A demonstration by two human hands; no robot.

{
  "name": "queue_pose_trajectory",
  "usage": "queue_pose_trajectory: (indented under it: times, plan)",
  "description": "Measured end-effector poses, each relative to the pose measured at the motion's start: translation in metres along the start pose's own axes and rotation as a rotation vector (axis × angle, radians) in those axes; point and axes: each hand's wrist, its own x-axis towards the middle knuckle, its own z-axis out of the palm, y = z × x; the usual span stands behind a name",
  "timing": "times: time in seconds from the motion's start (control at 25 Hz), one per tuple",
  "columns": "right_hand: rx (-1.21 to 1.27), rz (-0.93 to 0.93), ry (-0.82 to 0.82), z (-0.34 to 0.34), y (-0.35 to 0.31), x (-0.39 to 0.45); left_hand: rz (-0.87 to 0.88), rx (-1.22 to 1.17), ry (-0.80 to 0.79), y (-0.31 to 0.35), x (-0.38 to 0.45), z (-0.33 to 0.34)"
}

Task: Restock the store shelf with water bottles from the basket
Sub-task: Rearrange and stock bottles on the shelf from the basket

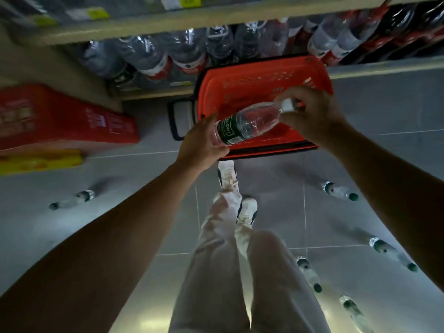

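Observation:
I hold a clear water bottle (249, 122) with a green label and a white cap, lying sideways above the red basket (262, 78). My left hand (204, 143) grips its base end. My right hand (310, 111) pinches the neck and cap end. The basket stands on the floor against the bottom shelf (384, 67), and no bottle shows inside it. Large water bottles (149, 56) fill that lower shelf under the upper shelf board (192, 20).
Several small water bottles lie on the tiled floor: one on the left (72, 199), others on the right (340, 190) (391, 253) (308, 272). A red crate (60, 116) and a yellow pack (40, 162) sit at the left. My legs and shoes (228, 174) stand below the basket.

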Motion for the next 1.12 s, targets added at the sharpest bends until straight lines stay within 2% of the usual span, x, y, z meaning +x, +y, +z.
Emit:
queue_pose_trajectory:
  times: [0.2, 0.36, 0.44, 0.64, 0.8, 0.92, 1.04, 1.12]
  plan:
    - [0.133, -0.091, -0.151, -0.026, -0.094, -0.058, -0.043, -0.107, 0.039, 0.016, -0.114, -0.067]
    - [0.177, -0.171, -0.296, -0.021, -0.173, -0.084, -0.125, -0.209, 0.016, -0.005, -0.196, -0.102]
    - [0.202, -0.192, -0.355, -0.004, -0.204, -0.091, -0.184, -0.268, 0.006, -0.02, -0.226, -0.109]
    - [0.48, -0.09, -0.48, 0.077, -0.28, -0.105, -0.228, -0.547, 0.07, -0.077, -0.311, -0.13]
    - [0.503, -0.065, -0.644, 0.132, -0.35, -0.12, -0.203, -0.71, 0.01, -0.133, -0.357, -0.155]
    - [0.506, -0.078, -0.609, 0.177, -0.411, -0.133, -0.145, -0.797, 0.069, -0.165, -0.387, -0.179]
    - [0.532, -0.057, -0.41, 0.212, -0.451, -0.142, -0.113, -0.87, 0.184, -0.191, -0.401, -0.201]
    - [0.478, -0.035, -0.341, 0.229, -0.469, -0.152, -0.101, -0.873, 0.231, -0.198, -0.403, -0.216]
